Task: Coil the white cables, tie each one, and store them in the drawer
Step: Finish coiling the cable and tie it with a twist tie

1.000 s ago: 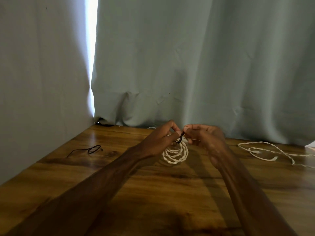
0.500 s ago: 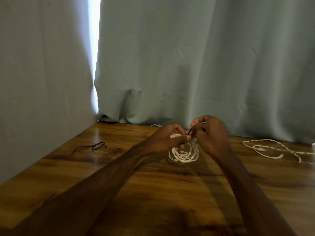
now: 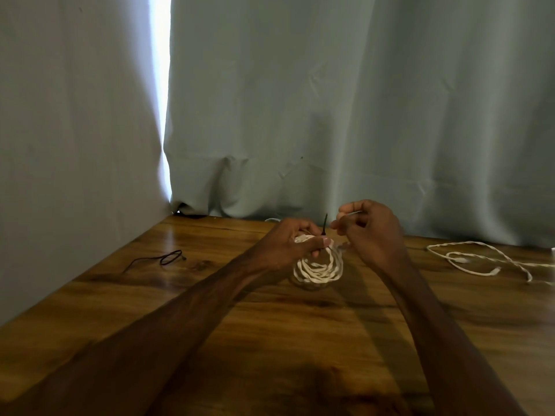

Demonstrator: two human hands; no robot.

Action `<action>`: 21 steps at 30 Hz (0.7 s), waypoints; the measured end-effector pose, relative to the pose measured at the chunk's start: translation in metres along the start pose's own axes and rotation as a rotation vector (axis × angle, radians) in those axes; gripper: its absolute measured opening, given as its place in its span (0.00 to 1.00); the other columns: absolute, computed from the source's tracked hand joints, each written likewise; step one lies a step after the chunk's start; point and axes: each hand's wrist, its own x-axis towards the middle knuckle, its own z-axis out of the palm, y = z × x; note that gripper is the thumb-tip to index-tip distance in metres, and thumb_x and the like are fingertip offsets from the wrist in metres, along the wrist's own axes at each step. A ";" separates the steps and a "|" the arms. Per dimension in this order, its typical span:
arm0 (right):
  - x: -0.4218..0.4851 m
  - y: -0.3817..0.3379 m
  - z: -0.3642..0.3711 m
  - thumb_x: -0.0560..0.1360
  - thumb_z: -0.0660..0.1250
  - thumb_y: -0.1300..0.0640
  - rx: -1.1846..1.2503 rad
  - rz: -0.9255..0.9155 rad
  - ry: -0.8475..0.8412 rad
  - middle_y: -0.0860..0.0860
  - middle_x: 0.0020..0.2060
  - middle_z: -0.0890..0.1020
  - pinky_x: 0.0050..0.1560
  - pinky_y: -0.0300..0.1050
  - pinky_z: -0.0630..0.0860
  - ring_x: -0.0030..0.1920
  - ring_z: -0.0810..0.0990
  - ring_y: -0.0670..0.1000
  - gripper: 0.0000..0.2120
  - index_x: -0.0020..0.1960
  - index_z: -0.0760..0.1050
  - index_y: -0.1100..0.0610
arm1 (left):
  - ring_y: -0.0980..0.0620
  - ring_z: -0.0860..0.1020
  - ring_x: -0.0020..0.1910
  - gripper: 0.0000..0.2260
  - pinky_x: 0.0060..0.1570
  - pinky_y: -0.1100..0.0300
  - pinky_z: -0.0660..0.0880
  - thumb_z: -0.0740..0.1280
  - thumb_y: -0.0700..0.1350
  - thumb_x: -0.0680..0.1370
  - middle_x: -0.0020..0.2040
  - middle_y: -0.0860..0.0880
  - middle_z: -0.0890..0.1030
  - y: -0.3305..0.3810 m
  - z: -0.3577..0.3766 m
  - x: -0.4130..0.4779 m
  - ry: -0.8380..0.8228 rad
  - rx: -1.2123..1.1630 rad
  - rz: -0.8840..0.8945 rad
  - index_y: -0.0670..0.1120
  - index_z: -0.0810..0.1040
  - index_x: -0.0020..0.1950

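Two bare forearms in from the near edge, over a dark glossy wooden table [image 3: 270,340], converging mid-table. At the meeting point: coiled white cable [image 3: 318,270], several twisted loops, bottom at or just above the table surface, contact unclear, top lifted into the left hand [image 3: 285,246]. Left fingers curled round the top of the coil, thumb pressed flat across the strands, pinching the bundle. Black tie [image 3: 325,225] at that same pinch point, free end sticking upright between the two hands. Right hand [image 3: 374,235] just right of the tie, a little higher than the left; fingers curled in, thumb and index tips close together, thin pale strand across the index. Cannot tell whether pinching that strand or touching the tie. Further out on the right: second white cable [image 3: 480,261], uncoiled, sprawled in loose loops on the table, well apart from the coil, cut off by the right edge of view. Further out on the left: thin black cord [image 3: 168,258] with a small loop, flat on the table near the grey panel [image 3: 75,115]. Behind everything: pale grey-green curtain [image 3: 330,115] down to the table's back edge, bright vertical slit of light [image 3: 160,85] between curtain and panel.
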 end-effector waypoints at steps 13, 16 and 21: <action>0.001 0.004 0.000 0.76 0.71 0.66 -0.061 -0.073 -0.077 0.50 0.36 0.87 0.37 0.39 0.82 0.37 0.86 0.47 0.06 0.44 0.83 0.57 | 0.48 0.85 0.41 0.11 0.47 0.50 0.82 0.74 0.47 0.79 0.41 0.43 0.87 0.008 0.000 -0.002 -0.008 -0.069 -0.014 0.39 0.84 0.51; 0.001 0.005 0.001 0.76 0.71 0.64 -0.122 -0.111 -0.017 0.47 0.35 0.86 0.41 0.45 0.83 0.37 0.85 0.44 0.06 0.44 0.82 0.55 | 0.43 0.86 0.44 0.13 0.53 0.43 0.82 0.74 0.50 0.78 0.42 0.42 0.87 0.007 0.004 -0.002 0.047 -0.096 -0.074 0.39 0.86 0.46; -0.001 0.004 0.003 0.77 0.72 0.62 -0.095 -0.186 0.023 0.45 0.37 0.86 0.43 0.41 0.82 0.39 0.86 0.42 0.05 0.45 0.81 0.54 | 0.47 0.86 0.42 0.09 0.50 0.49 0.82 0.76 0.47 0.77 0.41 0.43 0.88 0.008 0.002 0.001 0.101 -0.112 -0.096 0.41 0.88 0.44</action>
